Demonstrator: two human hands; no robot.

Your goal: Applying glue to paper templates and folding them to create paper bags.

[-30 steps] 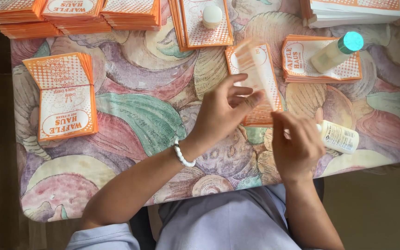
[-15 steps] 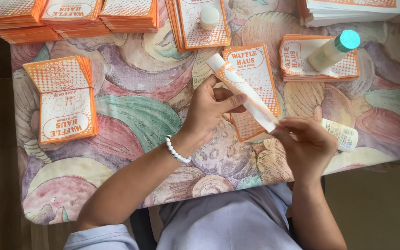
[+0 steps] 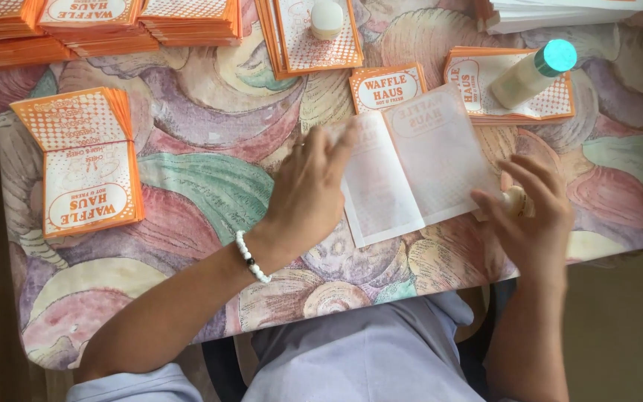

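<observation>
A paper sheet (image 3: 418,167) lies unfolded on the table, pale side up, with a crease down its middle. My left hand (image 3: 310,190) rests flat on its left edge, fingers spread and blurred; a white bead bracelet (image 3: 251,257) is on that wrist. My right hand (image 3: 533,219) is at the sheet's lower right corner, curled around a small cream-coloured tube (image 3: 513,201) that is mostly hidden by the fingers. An orange printed sheet (image 3: 387,85) pokes out from under the top of the unfolded one.
A stack of orange-and-white folded sheets (image 3: 87,160) sits at the left; more stacks (image 3: 91,22) line the far edge. A bottle with a teal cap (image 3: 533,68) lies on a stack at the right. The shell-patterned tablecloth (image 3: 210,186) covers the table.
The sheet was held up folded in my left hand; now it lies spread open on the table under that hand. My right hand has stayed low at the right with the tube.
</observation>
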